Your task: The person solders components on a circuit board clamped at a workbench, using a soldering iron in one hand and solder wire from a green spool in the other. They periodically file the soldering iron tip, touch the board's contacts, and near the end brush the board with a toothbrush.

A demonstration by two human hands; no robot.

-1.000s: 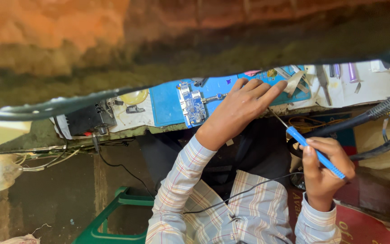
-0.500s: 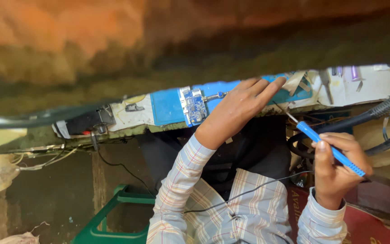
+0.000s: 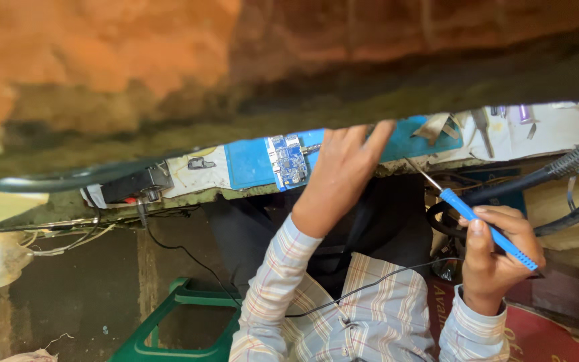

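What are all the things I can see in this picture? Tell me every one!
circuit board: one, blue, on the blue mat left of the left hand
mat: one, blue, on the white bench top
bench: one, white and worn, across the middle
soldering iron: one, blue handle, metal tip aimed at the bench edge
hoses: two, dark, at the right
stool: one, green, bottom middle
wires: several, thin, at the left under the bench
left hand: one, fingers resting on the mat beside the board
right hand: one, gripping the iron
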